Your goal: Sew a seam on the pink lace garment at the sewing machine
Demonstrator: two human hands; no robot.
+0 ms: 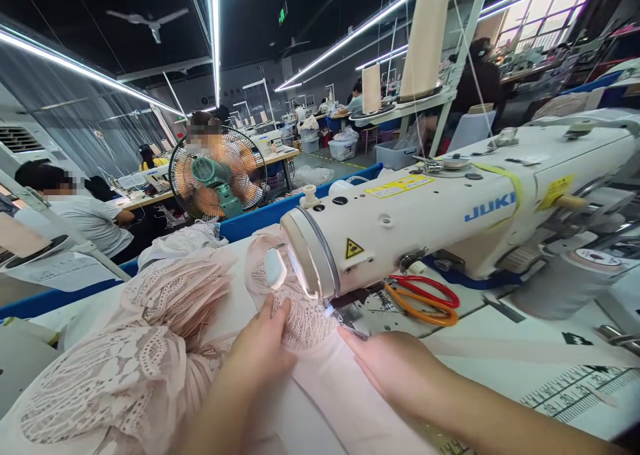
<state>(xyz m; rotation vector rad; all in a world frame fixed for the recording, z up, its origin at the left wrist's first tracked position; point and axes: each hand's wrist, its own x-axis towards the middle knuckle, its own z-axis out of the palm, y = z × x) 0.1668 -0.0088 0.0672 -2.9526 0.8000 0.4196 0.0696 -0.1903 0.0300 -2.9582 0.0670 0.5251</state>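
Pale pink lace fabric (150, 348) lies spread over the white table, running under the head of a white JUKI sewing machine (425, 222). My left hand (263, 348) lies flat on the lace just left of the needle area, fingers pressing the cloth down. My right hand (395, 368) rests palm down on the plain pink fabric (325, 382) right of the needle, its fingertips close to the presser foot (345, 318). Neither hand grips anything; both press on cloth.
Red and orange scissors (425, 302) lie under the machine arm. A heap of lace (180, 275) sits at the left. A table fan (217, 175) stands behind a blue table edge (260, 218). Thread cones (425, 38) stand above. Other people work at benches behind.
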